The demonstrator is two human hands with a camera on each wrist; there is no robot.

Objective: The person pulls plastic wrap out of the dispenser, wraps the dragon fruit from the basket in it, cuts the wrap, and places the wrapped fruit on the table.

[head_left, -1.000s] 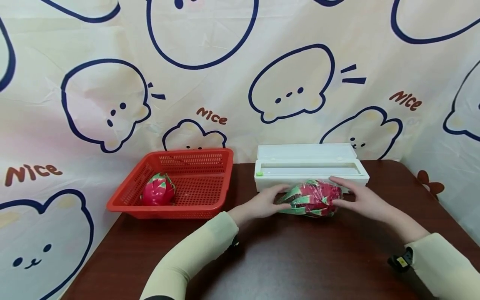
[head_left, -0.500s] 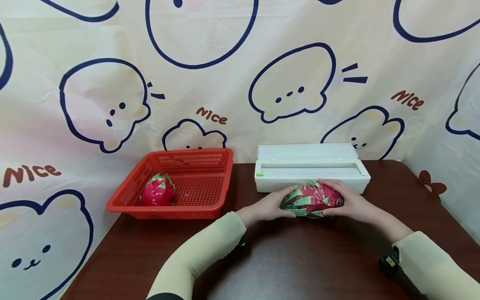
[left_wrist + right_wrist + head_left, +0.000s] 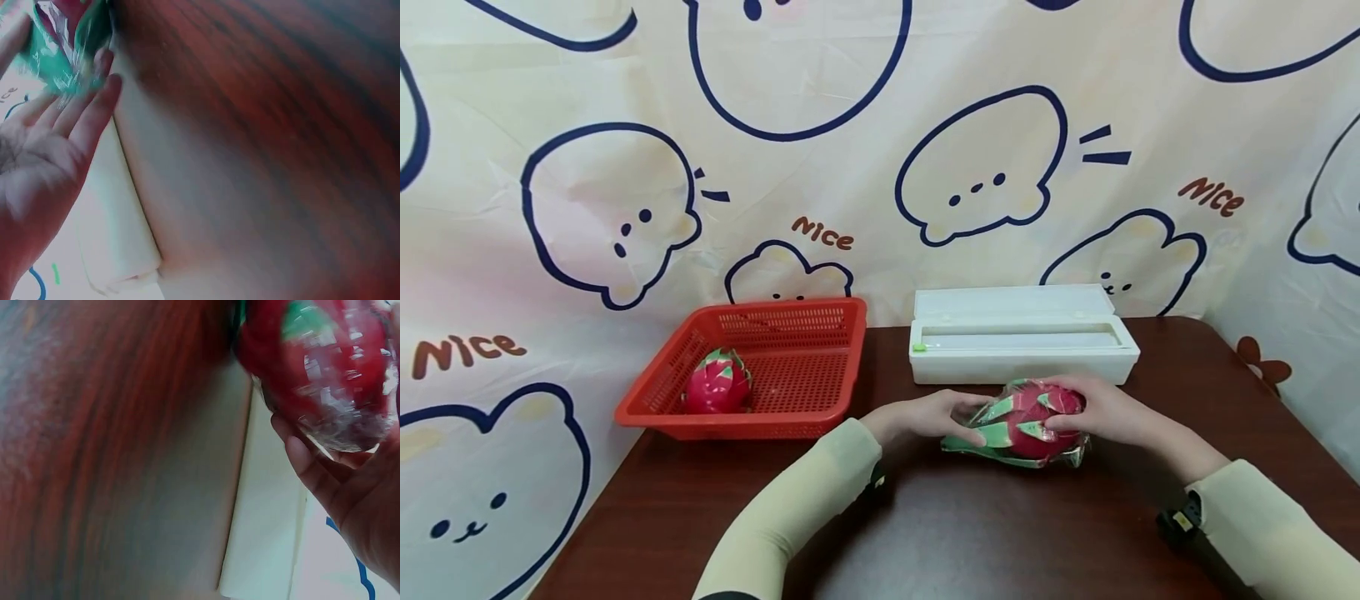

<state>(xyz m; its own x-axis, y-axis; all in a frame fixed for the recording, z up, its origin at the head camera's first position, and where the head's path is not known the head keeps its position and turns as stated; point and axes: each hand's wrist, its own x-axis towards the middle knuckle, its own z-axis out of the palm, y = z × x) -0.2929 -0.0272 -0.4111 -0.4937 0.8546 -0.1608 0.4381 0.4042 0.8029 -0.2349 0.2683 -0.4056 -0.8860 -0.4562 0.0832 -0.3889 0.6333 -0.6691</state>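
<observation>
Between my two hands is a dragon fruit [image 3: 1030,437], pink with green leaf tips and covered in shiny clear film. My left hand [image 3: 934,414] holds its leafy left end, thumb in front and fingers behind. In the left wrist view those fingers [image 3: 94,122] lie fairly straight along the wrapped green tips. At the rounded right end my right hand [image 3: 1105,410] grips the fruit with the thumb on its near side. Loose, crinkled film gathers at this end in the right wrist view, where the right fingers [image 3: 309,465] reach behind the fruit.
Just behind the fruit stands a long white box [image 3: 1022,367] with its lid raised, a green slider at its left end. To the left, a red plastic basket [image 3: 805,417] holds another dragon fruit [image 3: 718,385]. A printed cloth [image 3: 865,167] hangs behind the brown table [image 3: 1000,533].
The wrapped dragon fruit has come a little nearer to me, away from the white box, and has turned. My right hand has moved in around its right end.
</observation>
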